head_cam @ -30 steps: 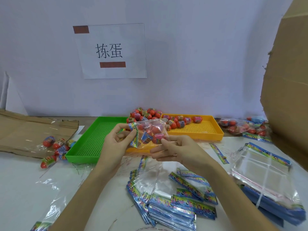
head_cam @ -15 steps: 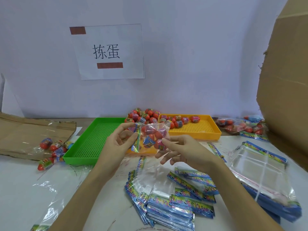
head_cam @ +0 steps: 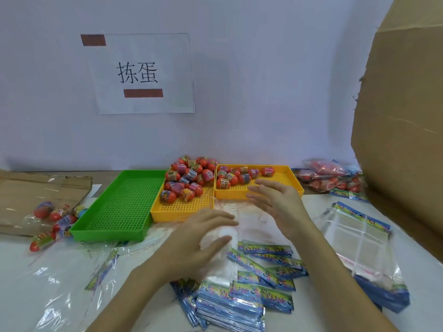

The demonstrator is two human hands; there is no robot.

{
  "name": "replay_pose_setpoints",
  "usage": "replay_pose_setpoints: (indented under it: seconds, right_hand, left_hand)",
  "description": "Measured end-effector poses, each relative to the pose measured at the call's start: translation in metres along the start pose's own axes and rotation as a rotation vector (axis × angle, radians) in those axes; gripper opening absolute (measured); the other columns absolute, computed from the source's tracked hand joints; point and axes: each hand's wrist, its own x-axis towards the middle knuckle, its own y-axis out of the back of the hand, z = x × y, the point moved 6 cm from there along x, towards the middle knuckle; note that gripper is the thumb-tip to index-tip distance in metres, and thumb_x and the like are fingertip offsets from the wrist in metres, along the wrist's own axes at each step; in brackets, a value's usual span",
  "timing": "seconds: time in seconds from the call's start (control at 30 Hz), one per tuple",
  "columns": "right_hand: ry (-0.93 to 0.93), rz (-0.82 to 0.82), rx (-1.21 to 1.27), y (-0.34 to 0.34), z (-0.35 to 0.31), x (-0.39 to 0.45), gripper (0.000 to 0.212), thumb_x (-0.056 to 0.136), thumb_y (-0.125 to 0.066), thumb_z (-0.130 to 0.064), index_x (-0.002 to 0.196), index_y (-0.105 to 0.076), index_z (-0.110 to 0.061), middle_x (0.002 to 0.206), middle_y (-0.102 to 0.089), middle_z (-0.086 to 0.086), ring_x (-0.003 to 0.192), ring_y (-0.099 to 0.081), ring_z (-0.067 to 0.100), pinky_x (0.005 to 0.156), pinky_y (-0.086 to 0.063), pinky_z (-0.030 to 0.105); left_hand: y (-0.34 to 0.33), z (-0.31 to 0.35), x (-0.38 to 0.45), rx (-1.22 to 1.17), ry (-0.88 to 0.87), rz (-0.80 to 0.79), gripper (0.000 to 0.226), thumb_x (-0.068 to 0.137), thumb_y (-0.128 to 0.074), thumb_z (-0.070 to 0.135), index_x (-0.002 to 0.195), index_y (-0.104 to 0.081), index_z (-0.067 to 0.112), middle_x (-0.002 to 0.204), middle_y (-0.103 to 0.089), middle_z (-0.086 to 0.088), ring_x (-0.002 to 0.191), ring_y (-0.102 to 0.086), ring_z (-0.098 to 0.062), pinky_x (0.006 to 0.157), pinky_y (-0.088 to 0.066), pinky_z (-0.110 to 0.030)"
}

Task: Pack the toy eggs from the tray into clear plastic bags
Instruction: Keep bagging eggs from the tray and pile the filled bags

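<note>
Head view: toy eggs (head_cam: 191,178) heaped at the far ends of two yellow trays (head_cam: 182,209), lying on their sides at mixed headings, within reach for picking. Left hand (head_cam: 201,238), fingers loosely spread, over a clear bag (head_cam: 223,267), probably taking the next one; grasp too blurred to tell. Right hand (head_cam: 275,200) open, empty, near the eggs.

My one camera sits on my head, looking forward and down, close over my left hand (head_cam: 203,238) and right hand (head_cam: 278,200). Beyond my fingers it takes in the trays (head_cam: 297,185) and the wall (head_cam: 263,80).
</note>
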Motion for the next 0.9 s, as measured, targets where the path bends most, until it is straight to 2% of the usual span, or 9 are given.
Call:
replay_pose_setpoints:
  seconds: [0.13,0.2,0.33,0.43,0.5,0.6,0.67,0.8,0.9]
  right_hand:
    - [0.019,-0.066,-0.189,-0.008,0.002,-0.002,0.02,0.105,-0.055,-0.005,0.105,-0.075,-0.007,0.099,-0.079,0.013,0.088,-0.077,0.026,0.071,-0.062,0.027]
    - [0.07,-0.078,-0.362,-0.011,0.001,-0.003,0.021,0.105,-0.055,-0.005,0.101,-0.076,-0.008,0.092,-0.079,0.01,0.087,-0.076,0.027,0.07,-0.062,0.028]
    - [0.161,-0.107,-0.632,-0.015,-0.001,-0.003,0.021,0.103,-0.056,-0.003,0.098,-0.076,-0.011,0.087,-0.077,0.004,0.08,-0.075,0.019,0.068,-0.06,0.027]
    - [0.144,-0.164,-0.694,-0.02,0.0,-0.004,0.022,0.103,-0.057,-0.006,0.098,-0.077,-0.012,0.085,-0.077,0.002,0.075,-0.074,0.013,0.064,-0.058,0.022]
    - [0.154,-0.188,-0.701,-0.022,0.0,-0.006,0.023,0.104,-0.056,-0.008,0.097,-0.077,-0.012,0.085,-0.078,0.001,0.074,-0.074,0.013,0.066,-0.06,0.023]
    - [0.172,-0.202,-0.64,-0.024,-0.003,-0.008,0.027,0.108,-0.053,-0.018,0.096,-0.077,-0.012,0.084,-0.079,0.001,0.079,-0.075,0.016,0.081,-0.063,0.036]
    - [0.135,-0.232,-0.546,-0.026,-0.005,-0.009,0.039,0.109,-0.048,-0.034,0.097,-0.078,-0.012,0.087,-0.08,0.001,0.085,-0.077,0.018,0.089,-0.061,0.041]
    - [-0.021,-0.328,-0.346,-0.03,-0.004,-0.007,0.072,0.102,-0.033,-0.065,0.11,-0.076,-0.007,0.1,-0.08,0.009,0.093,-0.078,0.024,0.089,-0.06,0.036]
    - [0.067,-0.488,-0.397,-0.033,-0.006,-0.012,0.051,0.099,-0.053,-0.059,0.114,-0.077,-0.015,0.106,-0.08,0.003,0.1,-0.076,0.02,0.088,-0.059,0.029]
  left_hand:
    - [-0.029,0.014,-0.002,0.164,-0.138,-0.209,0.045,0.114,-0.037,0.043,0.158,-0.04,0.042,0.163,-0.035,0.029,0.153,-0.017,0.013,0.125,-0.004,-0.018]
    - [-0.032,0.015,-0.002,0.213,-0.151,-0.19,0.046,0.113,-0.04,0.043,0.158,-0.042,0.039,0.157,-0.046,0.025,0.15,-0.026,0.009,0.124,-0.01,-0.022]
    - [-0.023,0.01,0.002,0.192,-0.126,-0.092,0.041,0.105,-0.057,0.049,0.141,-0.063,0.031,0.124,-0.063,0.015,0.121,-0.048,-0.006,0.106,-0.029,-0.022]
    - [-0.017,0.015,0.001,0.258,-0.212,-0.036,0.022,0.104,-0.064,0.036,0.115,-0.078,0.022,0.107,-0.067,0.008,0.105,-0.057,-0.015,0.092,-0.045,-0.035]
    - [-0.012,0.018,0.0,0.236,-0.202,0.023,0.018,0.105,-0.063,0.031,0.107,-0.077,0.02,0.103,-0.067,0.01,0.1,-0.057,-0.012,0.088,-0.046,-0.033]
    - [0.002,0.011,0.003,0.014,-0.035,0.172,0.009,0.104,-0.066,0.023,0.102,-0.074,0.019,0.097,-0.068,0.011,0.096,-0.06,-0.006,0.085,-0.048,-0.027]
    - [0.013,-0.001,0.004,-0.189,0.126,0.284,0.01,0.102,-0.068,0.015,0.099,-0.077,0.018,0.092,-0.073,0.01,0.091,-0.068,-0.011,0.082,-0.054,-0.027]
    - [0.021,-0.027,0.0,-0.635,0.397,0.4,0.021,0.104,-0.063,0.014,0.098,-0.083,0.016,0.093,-0.081,-0.004,0.088,-0.077,-0.021,0.084,-0.062,-0.029]
    - [0.021,-0.035,-0.002,-0.855,0.491,0.459,0.027,0.105,-0.058,0.018,0.099,-0.084,0.011,0.098,-0.08,-0.015,0.09,-0.075,-0.027,0.085,-0.062,-0.035]
